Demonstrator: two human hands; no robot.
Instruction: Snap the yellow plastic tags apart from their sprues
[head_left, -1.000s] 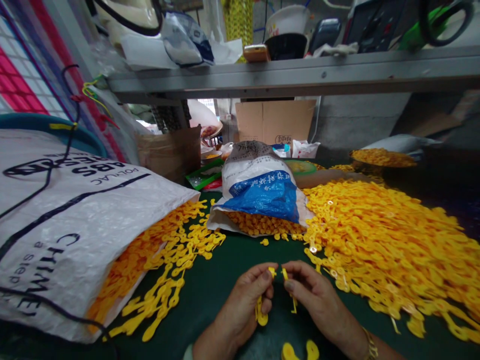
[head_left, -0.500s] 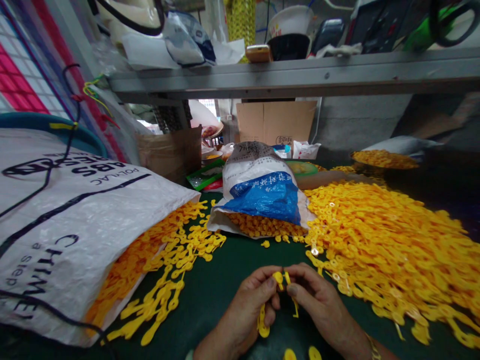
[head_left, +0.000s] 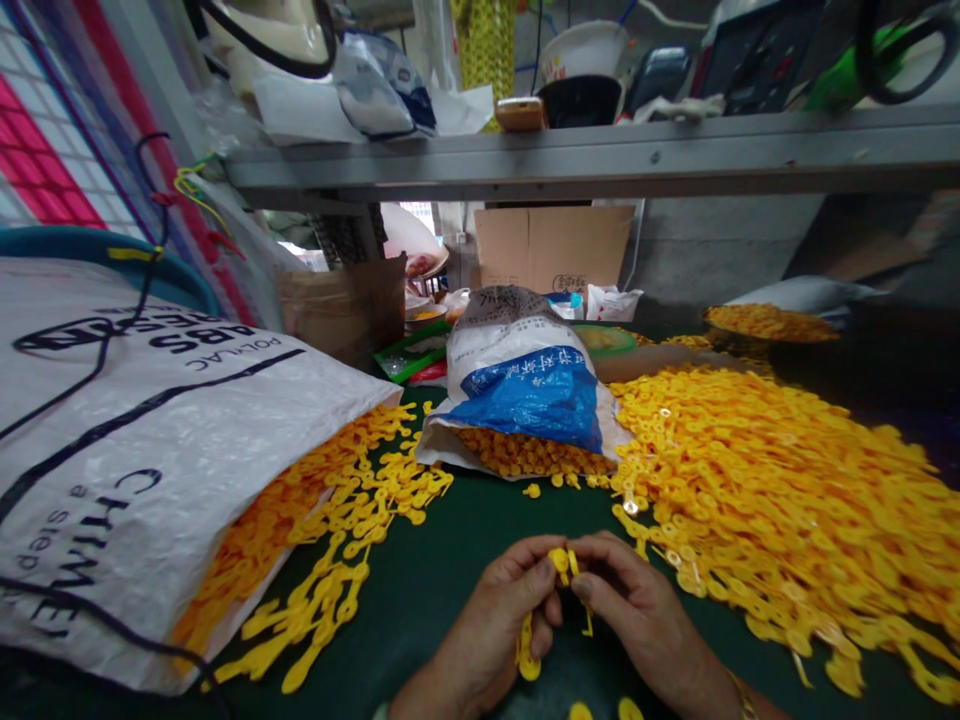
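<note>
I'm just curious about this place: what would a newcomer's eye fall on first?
Probably the big heap of yellow parts at right on the green table. Next, the large white sack at left, similar parts in its mouth. Front and centre, the left hand and right hand hold small yellow pieces.

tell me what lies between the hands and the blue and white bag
In the head view, a stretch of green tabletop, with a few loose yellow pieces close to the bag.
</note>
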